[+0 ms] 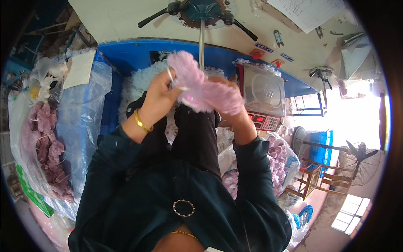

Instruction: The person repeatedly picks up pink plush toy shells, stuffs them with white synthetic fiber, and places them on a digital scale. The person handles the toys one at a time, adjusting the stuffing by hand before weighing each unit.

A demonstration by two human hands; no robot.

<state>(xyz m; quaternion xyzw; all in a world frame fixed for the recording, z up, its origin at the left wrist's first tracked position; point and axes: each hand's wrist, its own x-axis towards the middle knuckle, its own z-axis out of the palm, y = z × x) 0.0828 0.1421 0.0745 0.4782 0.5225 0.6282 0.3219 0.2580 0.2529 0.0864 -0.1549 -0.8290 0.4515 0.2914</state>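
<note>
Gripping the pink plush piece point(194, 82) with the left hand point(160, 91), probably steadying; backing it with the right hand point(231, 118), being unable to tell if closed; holding it over the lap point(192, 136), short of the near edge of the bench point(117, 19), seemingly for visibility.

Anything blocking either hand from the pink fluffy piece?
Nothing visible does. The left hand grips the pink fluffy piece directly, and the piece overlaps the right hand, partly covering it. Blur hides the right hand's exact contact.
</note>
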